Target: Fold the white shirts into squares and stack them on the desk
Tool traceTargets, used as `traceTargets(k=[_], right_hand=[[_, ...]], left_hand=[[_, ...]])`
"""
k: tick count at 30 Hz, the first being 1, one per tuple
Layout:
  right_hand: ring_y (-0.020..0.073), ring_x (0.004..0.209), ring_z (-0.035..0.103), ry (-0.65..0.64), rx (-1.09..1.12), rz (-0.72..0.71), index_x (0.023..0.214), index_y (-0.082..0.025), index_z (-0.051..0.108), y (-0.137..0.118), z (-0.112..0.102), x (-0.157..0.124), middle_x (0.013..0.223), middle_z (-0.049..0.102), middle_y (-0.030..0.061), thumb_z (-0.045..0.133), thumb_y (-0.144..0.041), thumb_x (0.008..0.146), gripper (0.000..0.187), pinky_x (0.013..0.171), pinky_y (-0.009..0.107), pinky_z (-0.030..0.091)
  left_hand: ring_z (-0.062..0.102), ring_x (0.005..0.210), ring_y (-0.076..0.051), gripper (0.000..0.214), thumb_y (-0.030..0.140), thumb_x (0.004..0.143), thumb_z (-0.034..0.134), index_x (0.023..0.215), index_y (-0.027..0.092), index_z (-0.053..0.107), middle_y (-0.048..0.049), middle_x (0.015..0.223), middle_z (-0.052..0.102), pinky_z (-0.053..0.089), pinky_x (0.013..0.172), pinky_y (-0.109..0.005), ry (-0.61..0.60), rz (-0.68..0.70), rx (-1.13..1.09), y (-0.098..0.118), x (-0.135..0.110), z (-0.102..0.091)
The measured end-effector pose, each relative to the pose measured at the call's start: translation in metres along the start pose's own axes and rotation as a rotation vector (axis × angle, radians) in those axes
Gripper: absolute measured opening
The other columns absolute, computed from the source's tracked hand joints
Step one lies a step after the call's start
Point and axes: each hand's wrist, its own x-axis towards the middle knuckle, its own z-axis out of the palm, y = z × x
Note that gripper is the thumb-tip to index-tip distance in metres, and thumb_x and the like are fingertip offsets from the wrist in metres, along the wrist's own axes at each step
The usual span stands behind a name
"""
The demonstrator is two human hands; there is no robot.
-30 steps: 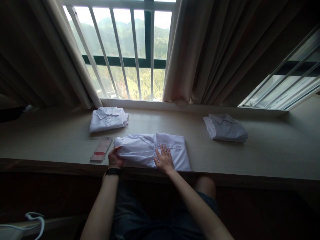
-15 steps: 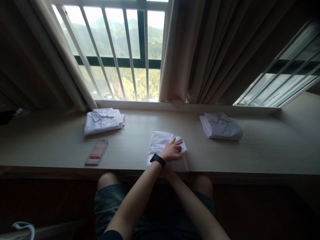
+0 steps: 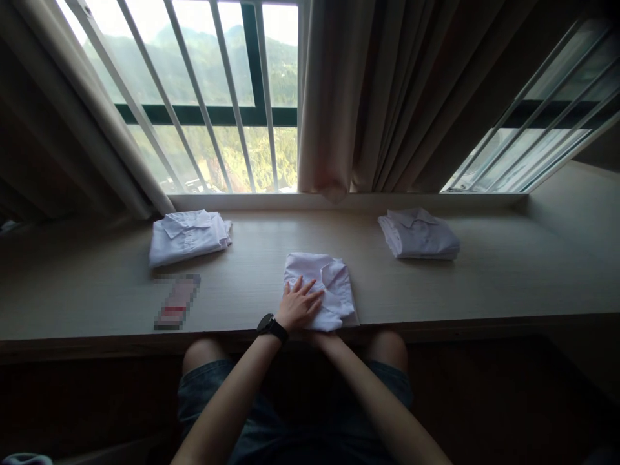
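Observation:
A folded white shirt (image 3: 334,297) lies at the front edge of the desk, its collar turned to the right. My left hand (image 3: 299,306), with a black watch on the wrist, rests flat on the shirt's left part, fingers spread. Below it, my right hand (image 3: 323,338) reaches to the shirt's front edge at the rim of the desk. Its fingers are hidden under the shirt and behind my left hand, so I cannot tell how they are held.
Another folded white shirt (image 3: 190,237) sits at the back left of the desk (image 3: 261,239), and a third folded shirt (image 3: 418,234) at the back right. A blurred-out flat object (image 3: 177,302) lies front left. Curtains (image 3: 334,97) hang beside a barred window (image 3: 208,97).
My left hand has moved left across the shirt and now lies flat with fingers spread. The collar side has come into view. The camera view has shifted slightly.

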Motion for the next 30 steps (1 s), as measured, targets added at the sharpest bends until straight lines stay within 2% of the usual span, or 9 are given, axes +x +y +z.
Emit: traceTargets(k=[3, 8, 10, 14, 17, 20, 23, 26, 30], right_hand=[[0.0312, 0.137, 0.045, -0.025, -0.042, -0.013, 0.125, -0.016, 0.068, 0.021, -0.017, -0.046, 0.133, 0.063, 0.0139, 0.051, -0.025, 0.089, 0.041, 0.119, 0.046, 0.029], [0.03, 0.123, 0.057, 0.427, -0.008, 0.39, 0.116, -0.013, 0.07, 0.046, -0.041, -0.085, 0.123, 0.067, 0.0181, 0.03, -0.041, 0.101, 0.051, 0.109, 0.046, 0.041], [0.0307, 0.114, 0.062, 0.459, 0.058, 0.532, 0.119, -0.012, 0.068, 0.051, -0.05, -0.074, 0.117, 0.069, 0.0188, 0.032, -0.051, 0.1, 0.056, 0.102, 0.044, 0.045], [0.0314, 0.102, 0.068, 0.29, 0.188, 0.693, 0.125, -0.014, 0.064, 0.058, -0.063, -0.036, 0.109, 0.072, 0.016, 0.055, -0.06, 0.087, 0.061, 0.088, 0.04, 0.052], [0.0296, 0.1, 0.069, 0.266, 0.245, 0.615, 0.124, -0.016, 0.063, 0.061, -0.07, -0.011, 0.111, 0.072, 0.0135, 0.07, -0.046, 0.076, 0.057, 0.088, 0.038, 0.053], [0.0252, 0.1, 0.068, 0.343, 0.344, 0.485, 0.125, -0.018, 0.061, 0.067, -0.079, 0.008, 0.117, 0.071, 0.0104, 0.067, -0.036, 0.076, 0.053, 0.09, 0.035, 0.053], [0.0236, 0.101, 0.068, 0.385, 0.367, 0.426, 0.128, -0.017, 0.059, 0.078, -0.088, 0.022, 0.119, 0.07, 0.0112, 0.061, -0.033, 0.079, 0.051, 0.09, 0.034, 0.053], [0.0248, 0.099, 0.068, 0.307, 0.268, 0.5, 0.126, -0.017, 0.06, 0.093, -0.086, 0.024, 0.115, 0.071, 0.0118, 0.063, -0.027, 0.076, 0.051, 0.09, 0.035, 0.052], [0.0257, 0.094, 0.069, 0.299, 0.194, 0.58, 0.127, -0.018, 0.059, 0.11, -0.07, 0.014, 0.111, 0.072, 0.0118, 0.061, -0.027, 0.077, 0.051, 0.085, 0.036, 0.053]], left_hand=[[0.022, 0.15, -0.034, 0.045, 0.049, 0.099, 0.041, 0.143, 0.041, 0.051, -0.0015, 0.159, 0.037, 0.012, 0.117, -0.068, -0.019, -0.059, 0.035, -0.022, -0.006, 0.018], [0.017, 0.152, -0.033, 0.047, 0.05, 0.098, 0.043, 0.143, 0.037, 0.052, -0.0032, 0.16, 0.035, 0.013, 0.117, -0.067, 0.129, -0.165, 0.032, -0.025, -0.011, 0.038], [0.014, 0.152, -0.034, 0.047, 0.051, 0.097, 0.044, 0.141, 0.036, 0.054, -0.0043, 0.161, 0.034, 0.013, 0.116, -0.068, 0.152, -0.205, 0.033, -0.022, -0.011, 0.04], [0.012, 0.152, -0.038, 0.048, 0.049, 0.097, 0.045, 0.14, 0.032, 0.056, -0.0061, 0.162, 0.03, 0.018, 0.114, -0.069, 0.195, -0.257, 0.032, -0.019, -0.01, 0.042], [0.013, 0.151, -0.039, 0.05, 0.045, 0.098, 0.042, 0.144, 0.03, 0.053, -0.0077, 0.163, 0.028, 0.022, 0.113, -0.069, 0.219, -0.284, 0.023, -0.019, -0.009, 0.041], [0.016, 0.151, -0.037, 0.052, 0.042, 0.099, 0.037, 0.148, 0.028, 0.047, -0.0087, 0.163, 0.026, 0.022, 0.113, -0.068, 0.238, -0.251, 0.016, -0.022, 0.001, 0.031], [0.018, 0.151, -0.034, 0.053, 0.04, 0.1, 0.034, 0.152, 0.031, 0.04, -0.0076, 0.164, 0.025, 0.02, 0.116, -0.064, 0.266, -0.18, -0.005, -0.029, 0.03, 0.014], [0.019, 0.151, -0.034, 0.054, 0.039, 0.1, 0.035, 0.154, 0.031, 0.036, -0.0087, 0.164, 0.025, 0.015, 0.117, -0.062, 0.241, -0.129, -0.045, -0.04, 0.069, 0.001], [0.025, 0.148, -0.035, 0.054, 0.041, 0.098, 0.044, 0.15, 0.028, 0.04, -0.0137, 0.157, 0.038, 0.013, 0.117, -0.063, 0.135, -0.236, -0.126, -0.059, 0.115, -0.001]])
